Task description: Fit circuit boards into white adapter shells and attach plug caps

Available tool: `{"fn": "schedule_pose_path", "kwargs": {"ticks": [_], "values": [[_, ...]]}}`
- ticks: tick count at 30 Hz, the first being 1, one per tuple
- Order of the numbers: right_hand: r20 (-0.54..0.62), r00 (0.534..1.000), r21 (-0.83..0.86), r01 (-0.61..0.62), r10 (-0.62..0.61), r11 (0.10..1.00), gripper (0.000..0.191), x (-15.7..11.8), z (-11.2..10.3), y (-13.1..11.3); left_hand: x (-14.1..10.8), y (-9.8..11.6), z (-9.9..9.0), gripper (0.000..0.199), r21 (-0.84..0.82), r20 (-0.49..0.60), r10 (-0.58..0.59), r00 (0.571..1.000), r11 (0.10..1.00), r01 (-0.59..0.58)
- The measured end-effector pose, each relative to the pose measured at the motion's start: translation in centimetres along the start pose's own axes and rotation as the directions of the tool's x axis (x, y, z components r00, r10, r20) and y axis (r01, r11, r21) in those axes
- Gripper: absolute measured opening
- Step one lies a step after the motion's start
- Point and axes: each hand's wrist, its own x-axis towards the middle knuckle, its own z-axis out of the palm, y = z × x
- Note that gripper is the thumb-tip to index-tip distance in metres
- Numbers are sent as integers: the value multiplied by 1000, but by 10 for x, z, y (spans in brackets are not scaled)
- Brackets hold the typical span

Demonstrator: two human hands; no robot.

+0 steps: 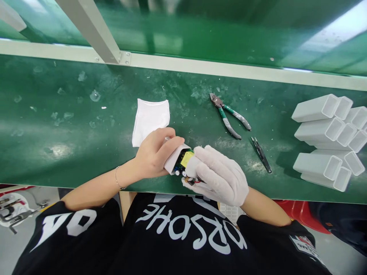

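Circuit board point(185, 162) half inside housing point(175, 157)

white sleeve point(173, 162) | tilted, open end right | green circuit board point(185, 162) partly inside | table's near edge

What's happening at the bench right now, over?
Left hand grips white casing. Gloved right hand holds circuit board at its mouth. Pliers and tweezers lie apart, nothing blocking.

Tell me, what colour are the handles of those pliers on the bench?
Green with grey along the grips; the pliers show clearly in the head view, lying on the green bench.
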Motion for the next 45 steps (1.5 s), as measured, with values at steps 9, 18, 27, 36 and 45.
{"fn": "schedule_pose_path", "kwargs": {"ticks": [9, 18, 27, 36, 45], "values": [[-24, 1000, -34, 15, -16, 999, 16, -3, 2, -1, 0, 0, 1, 34, -15, 19, 4, 1000, 1000, -3], [-2, 1000, -37, -19, 19, 999, 18, -1, 2, -1, -3, 1, 1, 41, -35, 60, -41, 997, 998, 43], [31, 999, -33, -27, 28, 999, 17, 1, 0, 0, -3, -2, 2, 39, -13, 61, -23, 998, 1000, 24], [30, 999, -14, -42, 42, 999, 25, -4, -1, -1, -3, 1, 2, 40, -88, 99, -76, 992, 992, 85], [36, 999, -20, -21, 21, 1000, 20, 0, -2, 1, -2, 0, 2, 37, -69, 105, -72, 992, 994, 79]]}}
